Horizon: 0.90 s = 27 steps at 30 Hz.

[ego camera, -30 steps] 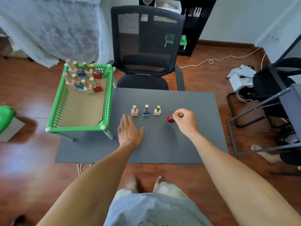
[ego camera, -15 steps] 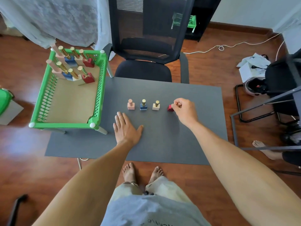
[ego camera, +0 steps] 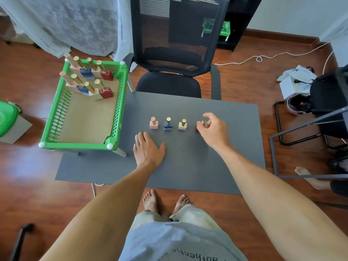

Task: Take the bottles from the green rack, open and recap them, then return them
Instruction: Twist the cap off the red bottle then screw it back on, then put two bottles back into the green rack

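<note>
Three small bottles stand in a row on the grey mat (ego camera: pixel 226 147): a pink bottle (ego camera: pixel 154 123), a blue bottle (ego camera: pixel 168 124) with a gold cap, and a cream bottle (ego camera: pixel 182 125) with a gold cap. A red bottle (ego camera: pixel 197 127) stands at the right end, mostly hidden by my right hand (ego camera: pixel 213 129). That hand's fingers are spread loosely around the cap, the index finger lifted. My left hand (ego camera: pixel 147 148) lies flat on the mat below the pink bottle, holding nothing. The green rack (ego camera: pixel 117 113) at the left holds several more bottles at its far end.
A black office chair (ego camera: pixel 173 53) stands behind the mat. A metal frame (ego camera: pixel 301 127) and another person's bare foot (ego camera: pixel 305 174) are at the right. A white cable (ego camera: pixel 259 58) runs across the wooden floor. My own feet are below the mat's near edge.
My right hand set the red bottle at the right end of the row and its fingers have loosened from a closed grip. The left hand stayed flat. The camera tilted down.
</note>
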{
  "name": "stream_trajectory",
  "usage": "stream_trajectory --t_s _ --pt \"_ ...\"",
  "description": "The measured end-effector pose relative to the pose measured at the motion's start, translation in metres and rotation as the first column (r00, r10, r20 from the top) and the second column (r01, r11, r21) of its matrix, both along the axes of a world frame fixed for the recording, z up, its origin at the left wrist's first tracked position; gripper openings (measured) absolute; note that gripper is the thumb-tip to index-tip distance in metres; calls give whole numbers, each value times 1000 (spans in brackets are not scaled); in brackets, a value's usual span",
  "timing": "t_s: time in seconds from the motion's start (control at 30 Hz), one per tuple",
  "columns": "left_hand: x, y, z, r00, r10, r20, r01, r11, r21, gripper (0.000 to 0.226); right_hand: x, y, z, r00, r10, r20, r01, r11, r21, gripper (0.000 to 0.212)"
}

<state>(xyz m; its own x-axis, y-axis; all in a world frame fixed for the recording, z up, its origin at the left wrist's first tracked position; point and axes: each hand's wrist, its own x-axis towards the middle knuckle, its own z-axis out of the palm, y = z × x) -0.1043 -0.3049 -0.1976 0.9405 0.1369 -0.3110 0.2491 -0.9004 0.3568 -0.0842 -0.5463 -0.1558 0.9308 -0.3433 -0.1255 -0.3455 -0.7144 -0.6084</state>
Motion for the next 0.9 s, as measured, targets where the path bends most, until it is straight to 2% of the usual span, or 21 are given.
stream_trajectory --t_s 0.07,0.2,0.3,0.43,0.53,0.67,0.9 --pt "8 0 11 996 49 74 -45 998 -48 48 -1 11 3 995 23 95 -20 999 -28 32" --pt "28 4 32 978 97 187 -68 986 -155 41 2 44 10 966 153 210 -148 988 -41 32" --pt "39 10 44 968 79 238 -36 983 -178 40 8 67 11 947 247 206 -241 969 -54 38" --pt "44 17 49 955 -62 292 97 990 -107 37 18 88 10 926 338 167 -334 941 -51 41" --pt "47 20 48 947 -128 293 157 985 -75 30 22 95 10 928 349 127 -345 937 -56 32" --pt "52 21 46 952 -140 274 166 983 -77 19 25 99 9 932 354 84 -349 935 -60 21" --pt "55 23 51 934 -206 292 230 972 -50 14 25 102 17 943 329 60 -326 944 -50 21"
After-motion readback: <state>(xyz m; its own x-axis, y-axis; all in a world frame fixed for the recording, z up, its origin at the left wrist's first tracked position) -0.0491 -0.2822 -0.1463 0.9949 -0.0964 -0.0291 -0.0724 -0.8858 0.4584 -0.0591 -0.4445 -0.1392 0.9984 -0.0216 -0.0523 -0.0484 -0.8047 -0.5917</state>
